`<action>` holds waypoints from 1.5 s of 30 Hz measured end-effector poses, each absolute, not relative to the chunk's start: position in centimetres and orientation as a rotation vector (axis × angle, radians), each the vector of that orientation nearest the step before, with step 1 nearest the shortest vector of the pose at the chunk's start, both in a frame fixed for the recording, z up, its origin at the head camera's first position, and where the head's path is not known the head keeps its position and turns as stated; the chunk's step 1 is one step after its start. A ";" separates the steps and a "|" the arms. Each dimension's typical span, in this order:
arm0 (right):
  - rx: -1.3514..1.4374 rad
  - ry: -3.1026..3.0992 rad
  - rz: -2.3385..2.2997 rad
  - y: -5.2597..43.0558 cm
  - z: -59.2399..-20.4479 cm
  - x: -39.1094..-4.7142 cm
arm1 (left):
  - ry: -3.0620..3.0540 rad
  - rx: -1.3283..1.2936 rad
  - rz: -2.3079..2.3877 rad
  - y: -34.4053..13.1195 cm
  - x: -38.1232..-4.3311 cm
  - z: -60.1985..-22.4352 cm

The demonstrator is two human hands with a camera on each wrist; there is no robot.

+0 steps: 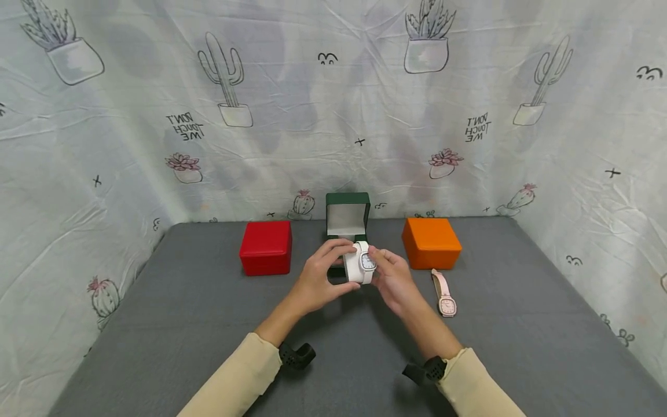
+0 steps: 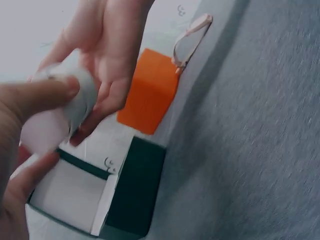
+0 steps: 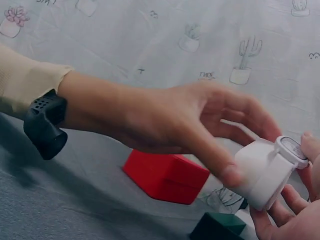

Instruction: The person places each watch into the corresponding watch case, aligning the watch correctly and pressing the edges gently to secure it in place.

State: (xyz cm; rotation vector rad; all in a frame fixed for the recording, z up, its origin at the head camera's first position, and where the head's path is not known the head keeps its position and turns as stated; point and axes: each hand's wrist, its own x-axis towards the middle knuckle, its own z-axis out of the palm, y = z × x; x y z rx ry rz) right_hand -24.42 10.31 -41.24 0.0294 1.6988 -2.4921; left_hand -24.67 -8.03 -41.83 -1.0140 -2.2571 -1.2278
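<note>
Both hands hold a white watch (image 1: 367,262) wrapped round a white cushion (image 1: 352,267), raised in front of an open green watch box (image 1: 347,198). My left hand (image 1: 316,280) grips the cushion's end between thumb and fingers. From the other side, my right hand (image 1: 397,282) pinches the watch, its thumb at the dial and its fingers behind the strap. In the right wrist view the strap circles the cushion (image 3: 255,162). The green box's lid stands up with its pale lining showing; the hands hide much of its base.
A closed red box (image 1: 266,248) stands left of the green one, and a closed orange box (image 1: 431,243) stands to its right. A pink watch (image 1: 446,304) lies in front of the orange box on the grey cloth (image 1: 208,347). Behind hangs a cactus-print curtain (image 1: 292,127).
</note>
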 end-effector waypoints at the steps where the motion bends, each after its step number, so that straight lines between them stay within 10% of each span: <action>1: 0.028 1.706 -2.493 10.4 -41.2 -24.5 | -2.251 -1.037 -1.268 -8.1 -24.8 -41.8; 15: -0.644 2.015 -2.050 13.3 -40.3 -25.0 | -2.228 -1.035 -1.641 -9.6 -25.1 -40.7; 45: -0.661 2.180 -1.893 13.1 -40.8 -25.0 | -2.333 -1.062 -1.648 -9.3 -25.1 -41.5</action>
